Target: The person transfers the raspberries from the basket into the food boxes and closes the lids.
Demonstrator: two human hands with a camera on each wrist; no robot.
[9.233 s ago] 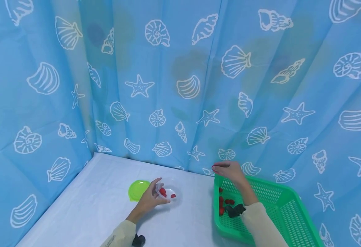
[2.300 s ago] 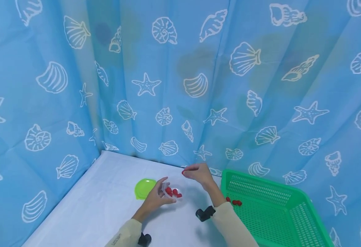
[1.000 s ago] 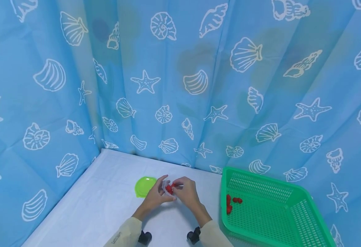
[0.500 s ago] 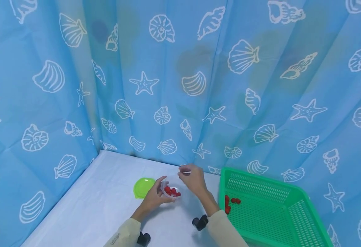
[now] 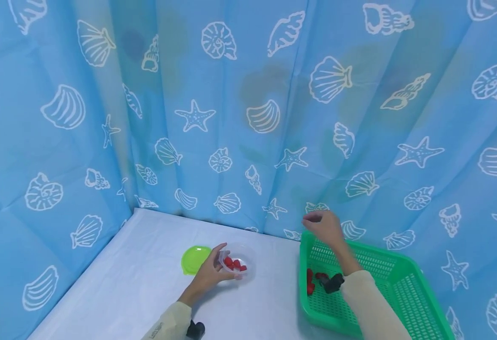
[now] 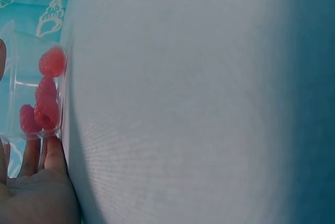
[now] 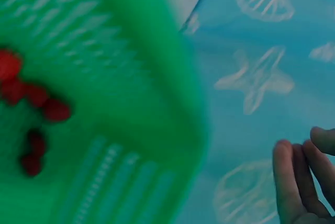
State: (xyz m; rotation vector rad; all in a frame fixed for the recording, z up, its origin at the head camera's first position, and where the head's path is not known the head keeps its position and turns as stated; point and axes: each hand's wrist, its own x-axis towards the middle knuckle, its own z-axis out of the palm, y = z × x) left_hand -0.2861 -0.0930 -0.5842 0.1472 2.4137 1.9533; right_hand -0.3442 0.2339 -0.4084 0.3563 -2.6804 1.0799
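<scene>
My left hand (image 5: pixel 208 275) grips a clear plastic tub (image 5: pixel 249 260) from its left side, tilted on or just above the white table. Several raspberries (image 5: pixel 236 264) lie inside it; the left wrist view shows them through the wall, with fingertips (image 6: pixel 52 153) against the tub's base. Over the back left corner of a green plastic basket (image 5: pixel 359 255) is my right hand (image 5: pixel 327 230), nothing visible between its fingers. In the right wrist view its fingers are fairly straight, thumb near them. More raspberries (image 5: pixel 310 282) lie at the basket's left end, partly behind a black wrist camera.
A bright green lid (image 5: pixel 193 259) lies on the white table (image 5: pixel 146 283) just left of the tub. Behind and to the left hangs a blue curtain (image 5: pixel 231 141) with white shell prints, close to the table's back edge and the basket.
My right hand set a raspberry into the tub, pulled back from it and moved right to the basket. The left hand has kept hold of the tub. Fewer raspberries lie in the basket than earlier.
</scene>
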